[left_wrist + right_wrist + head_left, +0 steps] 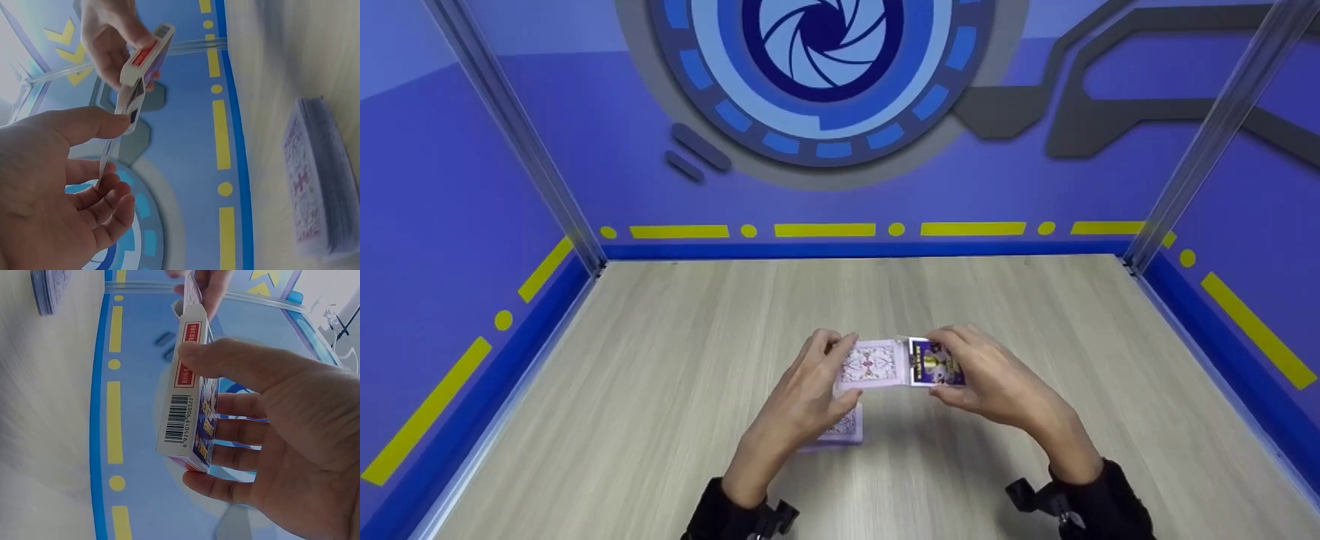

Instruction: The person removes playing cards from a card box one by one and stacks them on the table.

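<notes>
My left hand [810, 379] pinches a thin bunch of playing cards [870, 363] between thumb and fingers, their pink-white patterned backs showing in the head view. The far end of these cards meets the open end of a card box [936, 363], dark with a white edge. My right hand [997, 375] grips that box above the table, thumb on the narrow side with the barcode [178, 417] and fingers on the opposite side. Partly under my left hand, a stack of playing cards [306, 180] lies on the table. The left wrist view shows its thick side.
The wood-grain table [720, 300] carries the stack. Blue printed panels [825, 202] with yellow dashes stand along the back and both sides, joined by metal corner posts [521, 142].
</notes>
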The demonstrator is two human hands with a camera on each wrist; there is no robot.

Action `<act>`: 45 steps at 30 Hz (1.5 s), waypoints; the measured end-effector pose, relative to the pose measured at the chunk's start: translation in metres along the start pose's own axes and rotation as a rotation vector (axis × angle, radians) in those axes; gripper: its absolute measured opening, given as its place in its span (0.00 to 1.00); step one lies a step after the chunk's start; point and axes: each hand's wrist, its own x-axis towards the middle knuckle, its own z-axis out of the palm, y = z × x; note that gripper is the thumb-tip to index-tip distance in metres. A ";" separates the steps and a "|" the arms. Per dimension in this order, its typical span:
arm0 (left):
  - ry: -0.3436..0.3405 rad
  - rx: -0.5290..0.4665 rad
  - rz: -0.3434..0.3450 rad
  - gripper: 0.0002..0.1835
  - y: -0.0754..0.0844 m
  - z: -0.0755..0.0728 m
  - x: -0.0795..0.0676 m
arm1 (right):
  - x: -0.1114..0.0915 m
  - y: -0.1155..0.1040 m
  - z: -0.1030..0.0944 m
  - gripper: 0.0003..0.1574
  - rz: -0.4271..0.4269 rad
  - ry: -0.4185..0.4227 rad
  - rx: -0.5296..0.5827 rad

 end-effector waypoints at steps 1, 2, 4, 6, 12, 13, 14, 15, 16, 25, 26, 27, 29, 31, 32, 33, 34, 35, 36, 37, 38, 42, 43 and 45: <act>0.004 -0.006 -0.011 0.38 -0.001 -0.003 0.000 | -0.001 0.002 -0.002 0.40 0.006 0.005 0.000; 0.006 -0.010 -0.021 0.38 -0.002 -0.005 0.000 | -0.001 0.004 -0.003 0.40 0.014 0.010 0.001; 0.004 -0.019 -0.048 0.38 -0.004 -0.011 0.000 | -0.003 0.007 -0.006 0.40 0.033 0.016 0.012; 0.004 -0.028 -0.068 0.38 -0.007 -0.015 0.000 | -0.004 0.009 -0.008 0.40 0.052 0.021 0.024; 0.011 -0.041 -0.099 0.36 -0.012 -0.023 0.000 | -0.006 0.013 -0.014 0.41 0.095 0.028 0.040; 0.013 -0.040 -0.100 0.36 -0.012 -0.023 0.000 | -0.007 0.013 -0.015 0.41 0.100 0.030 0.042; 0.013 -0.038 -0.100 0.35 -0.013 -0.024 0.000 | -0.007 0.014 -0.016 0.41 0.106 0.031 0.044; 0.011 -0.036 -0.102 0.35 -0.014 -0.024 -0.001 | -0.007 0.014 -0.017 0.41 0.112 0.033 0.048; 0.006 -0.032 -0.104 0.35 -0.015 -0.024 -0.001 | -0.008 0.014 -0.017 0.40 0.116 0.034 0.051; -0.177 0.011 -0.217 0.34 -0.028 -0.020 -0.006 | -0.010 0.016 -0.020 0.41 0.148 0.030 0.054; -0.199 0.009 -0.238 0.34 -0.028 -0.020 -0.006 | -0.010 0.016 -0.020 0.41 0.152 0.031 0.056; -0.217 0.006 -0.252 0.34 -0.029 -0.019 -0.006 | -0.010 0.016 -0.020 0.41 0.156 0.031 0.058; -0.255 0.000 -0.278 0.34 -0.030 -0.017 -0.007 | -0.010 0.016 -0.020 0.40 0.160 0.031 0.061; -0.296 -0.001 -0.296 0.33 -0.031 -0.015 -0.008 | -0.010 0.016 -0.020 0.40 0.161 0.029 0.066; -0.316 -0.003 -0.306 0.33 -0.031 -0.015 -0.008 | -0.010 0.017 -0.020 0.40 0.163 0.028 0.068; -0.333 -0.003 -0.312 0.33 -0.031 -0.014 -0.008 | -0.010 0.017 -0.020 0.41 0.165 0.027 0.071; -0.349 -0.004 -0.323 0.33 -0.031 -0.013 -0.008 | -0.010 0.017 -0.020 0.41 0.168 0.025 0.073; -0.361 -0.003 -0.329 0.32 -0.031 -0.013 -0.008 | -0.010 0.017 -0.020 0.41 0.171 0.023 0.075; -0.373 -0.001 -0.337 0.32 -0.031 -0.012 -0.008 | -0.010 0.017 -0.020 0.41 0.173 0.022 0.075; -0.380 0.003 -0.340 0.32 -0.031 -0.012 -0.009 | -0.010 0.017 -0.020 0.41 0.175 0.020 0.074; -0.384 0.004 -0.344 0.32 -0.031 -0.011 -0.009 | -0.010 0.017 -0.020 0.41 0.177 0.020 0.073; -0.398 0.026 -0.354 0.31 -0.030 -0.007 -0.011 | -0.009 0.016 -0.019 0.41 0.175 0.013 0.069; -0.402 0.033 -0.356 0.31 -0.030 -0.006 -0.012 | -0.009 0.016 -0.019 0.42 0.174 0.011 0.067; -0.413 0.041 -0.367 0.31 -0.029 -0.004 -0.012 | -0.009 0.015 -0.018 0.42 0.173 0.006 0.064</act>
